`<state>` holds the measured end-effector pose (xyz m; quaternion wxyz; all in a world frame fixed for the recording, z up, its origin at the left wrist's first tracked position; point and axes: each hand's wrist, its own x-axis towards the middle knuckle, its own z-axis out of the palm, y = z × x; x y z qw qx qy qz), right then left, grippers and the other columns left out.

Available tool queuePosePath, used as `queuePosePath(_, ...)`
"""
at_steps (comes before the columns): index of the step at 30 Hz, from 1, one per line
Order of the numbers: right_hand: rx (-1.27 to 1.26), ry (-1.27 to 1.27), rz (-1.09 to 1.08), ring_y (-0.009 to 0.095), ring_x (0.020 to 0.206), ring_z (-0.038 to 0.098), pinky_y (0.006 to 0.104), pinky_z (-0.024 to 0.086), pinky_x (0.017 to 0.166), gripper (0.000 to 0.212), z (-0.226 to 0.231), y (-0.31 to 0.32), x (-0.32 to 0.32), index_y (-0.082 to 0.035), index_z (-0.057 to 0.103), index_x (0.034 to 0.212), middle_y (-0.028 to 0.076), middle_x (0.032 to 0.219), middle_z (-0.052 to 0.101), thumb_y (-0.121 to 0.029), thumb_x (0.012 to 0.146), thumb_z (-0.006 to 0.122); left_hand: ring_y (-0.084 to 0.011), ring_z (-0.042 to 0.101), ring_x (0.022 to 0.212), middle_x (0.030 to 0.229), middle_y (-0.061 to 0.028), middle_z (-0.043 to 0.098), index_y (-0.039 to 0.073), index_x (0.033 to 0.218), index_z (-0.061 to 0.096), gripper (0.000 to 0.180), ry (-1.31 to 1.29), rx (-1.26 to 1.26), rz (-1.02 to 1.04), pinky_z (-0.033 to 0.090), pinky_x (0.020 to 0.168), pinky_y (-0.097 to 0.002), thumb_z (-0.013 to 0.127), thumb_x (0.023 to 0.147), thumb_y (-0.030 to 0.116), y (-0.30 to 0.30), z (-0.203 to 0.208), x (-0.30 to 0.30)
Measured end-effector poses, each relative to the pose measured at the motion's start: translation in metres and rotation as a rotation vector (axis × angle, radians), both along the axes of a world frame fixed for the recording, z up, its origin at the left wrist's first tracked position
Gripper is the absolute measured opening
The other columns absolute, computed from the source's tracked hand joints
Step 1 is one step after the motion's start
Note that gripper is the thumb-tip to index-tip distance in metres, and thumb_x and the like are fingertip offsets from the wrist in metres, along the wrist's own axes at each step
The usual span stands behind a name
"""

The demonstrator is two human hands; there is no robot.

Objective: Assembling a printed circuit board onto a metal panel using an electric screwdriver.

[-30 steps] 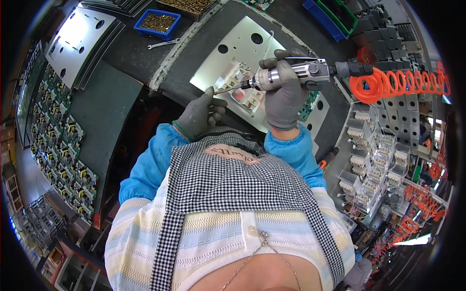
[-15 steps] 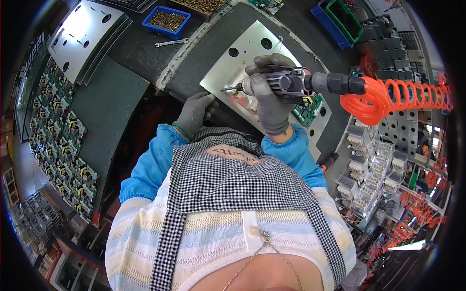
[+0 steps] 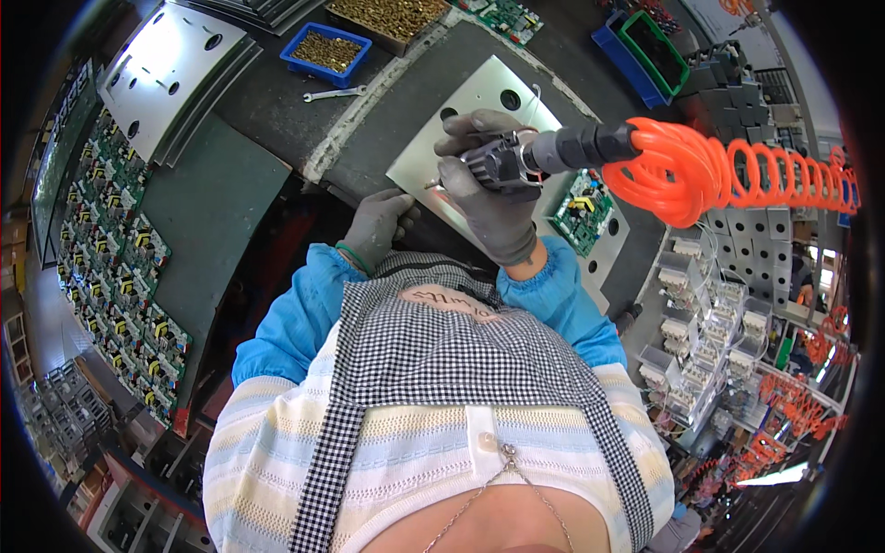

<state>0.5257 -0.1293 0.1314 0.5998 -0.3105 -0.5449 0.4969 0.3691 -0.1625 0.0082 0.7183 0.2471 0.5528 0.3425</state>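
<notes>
My right hand (image 3: 489, 207), in a grey glove, is wrapped round an air screwdriver (image 3: 505, 168). The tool is tilted over a shiny metal plate (image 3: 481, 90) with round holes, its tip toward the plate's left edge; the hand partly hides the tip. My left hand (image 3: 378, 229), also gloved, rests beside that edge with its fingers curled in. Whatever it may hold is hidden. A green circuit board (image 3: 584, 212) lies on the plate, to the right of my right hand.
An orange coiled hose (image 3: 668, 175) runs from the tool to the right. A blue tray of brass-coloured parts (image 3: 326, 51) and a spanner (image 3: 335, 94) lie at the back. Stacked metal plates (image 3: 166, 74) and several circuit boards (image 3: 115, 286) are at left; a green-and-blue bin (image 3: 641, 55) stands back right.
My right hand has moved slightly left, and the screwdriver now stands steeper, its rear end pointing more toward the camera. The coiled hose has shifted left with it. My left hand has barely moved.
</notes>
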Motion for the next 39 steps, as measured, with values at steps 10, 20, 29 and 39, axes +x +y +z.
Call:
queuePosePath(10, -0.084, 0.016, 0.04, 0.017, 0.098, 0.065, 0.0324, 0.058, 0.083, 0.045, -0.009, 0.005, 0.009, -0.005, 0.052, 0.123, 0.011, 0.111, 0.065, 0.008, 0.083, 0.07, -0.0092, 0.049, 0.06, 0.079, -0.0032, 0.063, 0.001, 0.095, 0.067, 0.023, -0.02, -0.071, -0.17, 0.042, 0.054, -0.0242, 0.057, 0.097, 0.022, 0.015, 0.004, -0.01)
queuePosePath(20, -0.04, 0.066, -0.45, 0.018, 0.086, 0.066, 0.0314, 0.057, 0.077, 0.058, 0.083, -0.012, 0.078, -0.001, 0.054, 0.126, 0.011, 0.111, 0.065, 0.008, 0.069, 0.066, -0.019, 0.061, 0.093, 0.106, -0.0116, 0.062, 0.0, 0.116, 0.06, 0.019, -0.523, -0.087, 0.57, 0.056, 0.086, -0.0306, 0.051, 0.101, 0.007, 0.135, -0.027, -0.077)
queuePosePath(29, -0.517, -0.786, -0.816, 0.02, 0.1, 0.057, 0.0345, 0.046, 0.092, 0.064, -0.012, -0.027, 0.326, 0.004, 0.051, 0.135, 0.009, 0.113, 0.06, -0.005, 0.075, 0.072, -0.0348, 0.045, 0.138, 0.151, -0.017, 0.048, 0.012, 0.152, 0.043, 0.068, -0.094, 0.355, 0.295, 0.049, 0.099, -0.046, 0.067, 0.091, 0.03, 0.313, 0.054, -0.028)
queuePosePath(39, -1.191, -1.358, -0.97, 0.031, 0.106, 0.07, 0.0427, 0.049, 0.1, 0.065, -0.084, -0.052, 0.398, -0.005, 0.059, 0.13, 0.019, 0.117, 0.07, -0.022, 0.071, 0.079, -0.041, 0.043, 0.14, 0.155, -0.0242, 0.04, 0.007, 0.154, 0.037, 0.078, 0.641, 0.555, -0.49, 0.038, 0.115, -0.0441, 0.061, 0.092, 0.047, 0.188, 0.025, 0.025)
